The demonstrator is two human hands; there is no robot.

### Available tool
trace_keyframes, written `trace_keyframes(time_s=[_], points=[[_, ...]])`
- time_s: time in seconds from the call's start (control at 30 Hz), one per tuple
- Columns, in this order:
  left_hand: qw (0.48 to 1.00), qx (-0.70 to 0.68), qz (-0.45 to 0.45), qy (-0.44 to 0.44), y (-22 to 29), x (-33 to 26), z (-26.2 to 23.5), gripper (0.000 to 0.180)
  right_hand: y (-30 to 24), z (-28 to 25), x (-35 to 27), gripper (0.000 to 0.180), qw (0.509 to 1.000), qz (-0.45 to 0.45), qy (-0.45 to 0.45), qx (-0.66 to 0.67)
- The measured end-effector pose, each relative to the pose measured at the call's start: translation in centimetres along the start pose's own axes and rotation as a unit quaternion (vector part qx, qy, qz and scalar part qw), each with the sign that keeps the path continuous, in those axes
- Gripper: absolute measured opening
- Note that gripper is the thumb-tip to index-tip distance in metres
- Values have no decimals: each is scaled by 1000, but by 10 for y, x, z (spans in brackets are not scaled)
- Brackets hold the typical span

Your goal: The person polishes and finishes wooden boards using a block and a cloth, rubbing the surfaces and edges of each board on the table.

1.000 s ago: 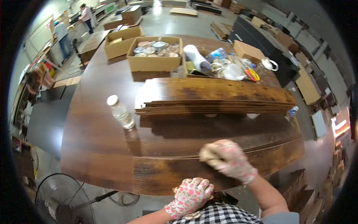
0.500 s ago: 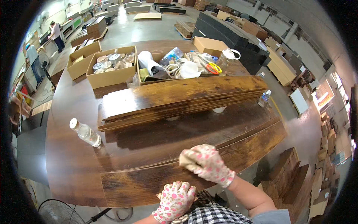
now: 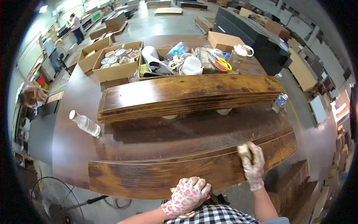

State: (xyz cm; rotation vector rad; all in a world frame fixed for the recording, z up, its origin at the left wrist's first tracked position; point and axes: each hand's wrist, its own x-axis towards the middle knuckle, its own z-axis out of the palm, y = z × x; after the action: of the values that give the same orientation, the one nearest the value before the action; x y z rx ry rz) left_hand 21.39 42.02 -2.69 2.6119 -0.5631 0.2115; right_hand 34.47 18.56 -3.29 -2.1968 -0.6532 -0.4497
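A long brown wood-grain board [image 3: 149, 179] lies along the near side of the table, with a similar board partly under its far edge. My right hand [image 3: 254, 166], in a white glove with pink spots, is closed on a small beige pad [image 3: 244, 151] over the right part of the board. Whether the pad is sponge or folded cloth I cannot tell. My left hand [image 3: 189, 196], gloved alike, is at the board's near edge, its fingers curled. What is inside them, if anything, is hidden.
Beyond lies a stack of similar boards [image 3: 194, 91], raised on small supports. A clear bottle [image 3: 85, 124] stands left. Behind are a carton of round tins [image 3: 112, 74], a box with cloths and scissors [image 3: 223, 65], and a jar [image 3: 238, 56]. A fan [image 3: 57, 201] stands lower left.
My right hand has slid rightward along the board with the pad. My left hand stays by the near edge, fingers still curled. The whole view has shifted slightly.
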Motion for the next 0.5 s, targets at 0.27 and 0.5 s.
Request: trace_keyframes(time_s=[0.27, 0.5], points=[[997, 30, -68, -22, 16, 30, -1, 37, 68, -35, -8, 52, 999, -36, -16, 7], [995, 50, -71, -49, 18, 32, 2, 41, 71, -39, 0, 48, 993, 43, -33, 108]])
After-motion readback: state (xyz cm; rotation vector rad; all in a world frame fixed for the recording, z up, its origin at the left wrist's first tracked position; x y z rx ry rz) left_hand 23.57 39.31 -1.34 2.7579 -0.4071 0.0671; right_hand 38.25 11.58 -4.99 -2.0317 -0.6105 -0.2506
